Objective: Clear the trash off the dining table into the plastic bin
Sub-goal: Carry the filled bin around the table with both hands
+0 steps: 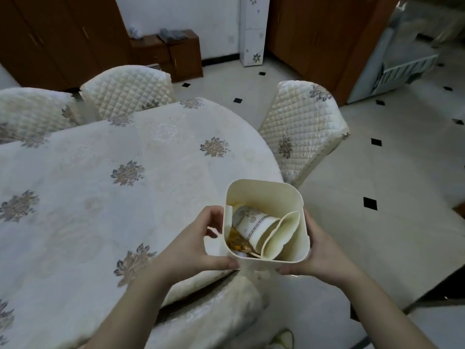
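You see a dim, soft room with no hard shadows, a bit of shine on the white floor [352, 159], a bright blurry patch at the top right, straight lines bending near the edges, and a slightly fuzzy picture, darkest under the table [75, 172].

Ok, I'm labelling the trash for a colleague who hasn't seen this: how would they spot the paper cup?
Start at the dining table with the flowered cloth, then its near right edge, where both hands hold a cream plastic bin. The paper cup lies on its side inside, white with a printed pattern and banded rim, unlike the plain cream folded piece and the amber wrapper beside it.
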Available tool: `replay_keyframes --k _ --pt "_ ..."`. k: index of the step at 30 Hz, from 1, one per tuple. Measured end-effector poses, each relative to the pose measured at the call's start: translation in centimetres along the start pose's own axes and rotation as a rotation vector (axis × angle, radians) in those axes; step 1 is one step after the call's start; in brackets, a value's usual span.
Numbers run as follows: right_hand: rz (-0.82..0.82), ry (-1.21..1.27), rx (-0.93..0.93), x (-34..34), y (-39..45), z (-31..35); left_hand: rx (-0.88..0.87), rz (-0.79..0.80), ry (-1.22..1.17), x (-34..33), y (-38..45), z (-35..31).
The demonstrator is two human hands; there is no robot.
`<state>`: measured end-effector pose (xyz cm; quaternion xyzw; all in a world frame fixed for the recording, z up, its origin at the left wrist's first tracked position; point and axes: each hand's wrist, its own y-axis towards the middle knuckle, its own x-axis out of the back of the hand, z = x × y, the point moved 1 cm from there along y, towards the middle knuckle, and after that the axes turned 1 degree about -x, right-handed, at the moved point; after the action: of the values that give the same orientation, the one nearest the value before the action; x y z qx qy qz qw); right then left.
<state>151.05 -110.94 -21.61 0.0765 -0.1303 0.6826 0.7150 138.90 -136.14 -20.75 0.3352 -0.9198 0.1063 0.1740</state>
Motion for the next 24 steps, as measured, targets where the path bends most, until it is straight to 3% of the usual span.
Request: replay_keyframes --k 15,24 --pt "-0.201 0.165 -0.043 17.0 -2.7 -6.1 -0.077 -0.257 -0.17 -13.9 12.6 -8.0" --pt "-0.283 0.242 0.034 22.5 -1.8 -7.7 -0.078 -0.22 -0.241 -17.3 18.8 -9.1"
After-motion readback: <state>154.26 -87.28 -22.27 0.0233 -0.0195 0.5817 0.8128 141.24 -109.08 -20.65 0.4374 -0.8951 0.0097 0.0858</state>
